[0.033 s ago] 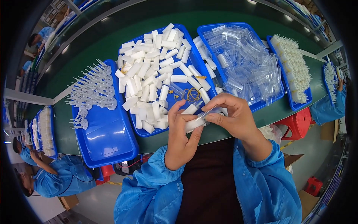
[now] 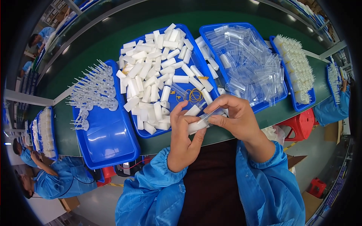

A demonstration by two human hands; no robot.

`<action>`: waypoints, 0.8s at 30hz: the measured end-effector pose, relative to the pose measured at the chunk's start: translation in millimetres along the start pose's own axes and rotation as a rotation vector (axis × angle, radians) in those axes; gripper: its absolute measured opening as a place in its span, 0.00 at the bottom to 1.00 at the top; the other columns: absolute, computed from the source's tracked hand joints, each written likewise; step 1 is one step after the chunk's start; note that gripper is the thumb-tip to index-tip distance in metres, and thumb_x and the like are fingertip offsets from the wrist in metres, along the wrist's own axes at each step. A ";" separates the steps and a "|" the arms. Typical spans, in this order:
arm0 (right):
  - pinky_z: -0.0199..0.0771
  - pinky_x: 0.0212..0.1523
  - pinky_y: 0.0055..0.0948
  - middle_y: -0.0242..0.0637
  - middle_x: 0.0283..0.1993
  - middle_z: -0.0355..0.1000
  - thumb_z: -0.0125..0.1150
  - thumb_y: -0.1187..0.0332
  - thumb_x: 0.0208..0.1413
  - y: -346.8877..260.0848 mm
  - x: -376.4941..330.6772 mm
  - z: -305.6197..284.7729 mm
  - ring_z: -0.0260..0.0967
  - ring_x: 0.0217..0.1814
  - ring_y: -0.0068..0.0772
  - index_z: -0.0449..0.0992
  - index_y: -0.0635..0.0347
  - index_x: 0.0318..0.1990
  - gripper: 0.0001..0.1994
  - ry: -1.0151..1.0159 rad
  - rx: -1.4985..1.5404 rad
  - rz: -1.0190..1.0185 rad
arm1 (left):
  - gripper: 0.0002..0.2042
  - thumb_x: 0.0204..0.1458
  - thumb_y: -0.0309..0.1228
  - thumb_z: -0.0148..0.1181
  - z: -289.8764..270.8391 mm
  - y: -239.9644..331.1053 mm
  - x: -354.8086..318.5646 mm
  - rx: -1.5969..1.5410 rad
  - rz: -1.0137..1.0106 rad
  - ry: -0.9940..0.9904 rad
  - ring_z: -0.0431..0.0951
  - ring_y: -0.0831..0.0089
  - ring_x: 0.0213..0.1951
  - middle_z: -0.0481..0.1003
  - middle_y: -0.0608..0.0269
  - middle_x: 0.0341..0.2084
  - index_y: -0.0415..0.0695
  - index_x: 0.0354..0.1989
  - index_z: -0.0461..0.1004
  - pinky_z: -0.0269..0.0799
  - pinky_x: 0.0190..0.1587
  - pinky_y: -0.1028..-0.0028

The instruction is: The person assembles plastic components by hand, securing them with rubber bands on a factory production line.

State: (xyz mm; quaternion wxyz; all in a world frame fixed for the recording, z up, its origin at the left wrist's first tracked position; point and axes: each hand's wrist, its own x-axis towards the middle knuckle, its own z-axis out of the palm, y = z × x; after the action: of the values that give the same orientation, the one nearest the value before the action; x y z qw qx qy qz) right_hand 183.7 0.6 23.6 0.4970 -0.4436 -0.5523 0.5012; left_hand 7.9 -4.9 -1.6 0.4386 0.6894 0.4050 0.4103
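Observation:
Held just in front of the trays, a white cylinder (image 2: 196, 127) is pinched between the thumb and fingers of my left hand (image 2: 183, 139). My right hand (image 2: 239, 120) grips a clear plastic sleeve (image 2: 213, 114) between thumb and forefinger. The sleeve meets the cylinder's right end; whether it goes around it I cannot tell. Behind my hands lies a blue tray (image 2: 135, 131) heaped with similar white cylinders (image 2: 143, 71), with some yellow rubber bands (image 2: 195, 95) on its bottom.
At right, a blue tray (image 2: 257, 109) holds many clear sleeves (image 2: 245, 56); beyond stands a tray of packed white spiky parts (image 2: 296, 67). A left tray (image 2: 109, 145) carries translucent stemmed parts (image 2: 94, 88). Red stools (image 2: 300, 124) stand below the green table (image 2: 102, 41). People in blue sit both sides.

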 end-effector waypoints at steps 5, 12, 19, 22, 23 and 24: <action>0.66 0.43 0.22 0.32 0.34 0.72 0.66 0.74 0.44 10.8 -0.2 2.8 0.68 0.38 0.21 0.74 0.62 0.34 0.09 0.127 -0.181 -0.072 | 0.13 0.49 0.24 0.55 6.9 -0.3 -1.8 0.020 0.043 0.039 0.62 0.51 0.52 0.50 0.43 0.57 0.38 0.43 0.64 0.59 0.53 0.60; 0.65 0.42 0.23 0.31 0.34 0.71 0.68 0.72 0.43 9.1 -2.6 8.9 0.67 0.38 0.20 0.72 0.60 0.33 0.11 0.005 0.022 0.035 | 0.34 0.45 0.20 0.52 11.5 -4.4 -6.4 -0.081 0.107 0.026 0.49 0.44 0.60 0.44 0.38 0.60 0.34 0.61 0.43 0.46 0.61 0.57; 0.65 0.43 0.24 0.31 0.34 0.72 0.71 0.71 0.39 12.3 -3.0 15.9 0.65 0.40 0.23 0.72 0.58 0.31 0.12 -0.031 0.054 -0.014 | 0.42 0.41 0.20 0.53 5.2 -13.1 -3.3 -0.040 0.377 0.036 0.43 0.44 0.64 0.41 0.33 0.61 0.32 0.63 0.32 0.39 0.63 0.56; 0.63 0.45 0.27 0.30 0.34 0.72 0.71 0.70 0.38 5.2 -2.3 13.5 0.65 0.43 0.26 0.73 0.56 0.30 0.12 -0.025 0.013 -0.101 | 0.37 0.45 0.21 0.53 3.2 -5.7 1.9 -0.298 0.419 0.016 0.46 0.47 0.64 0.42 0.36 0.61 0.35 0.63 0.38 0.43 0.62 0.58; 0.60 0.46 0.28 0.28 0.34 0.73 0.72 0.69 0.38 1.2 -2.5 11.1 0.64 0.45 0.27 0.74 0.54 0.29 0.11 -0.027 -0.066 -0.171 | 0.37 0.45 0.21 0.53 1.1 -5.1 2.6 -0.299 0.423 0.020 0.46 0.47 0.64 0.42 0.36 0.61 0.35 0.63 0.38 0.43 0.62 0.58; 0.60 0.46 0.28 0.28 0.34 0.73 0.72 0.69 0.38 -3.9 -2.5 8.6 0.64 0.45 0.27 0.74 0.54 0.29 0.11 -0.029 -0.068 -0.174 | 0.33 0.47 0.22 0.52 -3.7 -5.9 3.4 -0.427 0.355 -0.033 0.50 0.51 0.62 0.44 0.38 0.61 0.36 0.61 0.43 0.46 0.61 0.60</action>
State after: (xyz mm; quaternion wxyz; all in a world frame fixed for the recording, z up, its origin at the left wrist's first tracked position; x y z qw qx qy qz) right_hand 175.4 -3.3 27.2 0.5154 -0.4031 -0.6126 0.4434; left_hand 4.5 0.8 -5.4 0.5017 0.6480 0.1748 0.5458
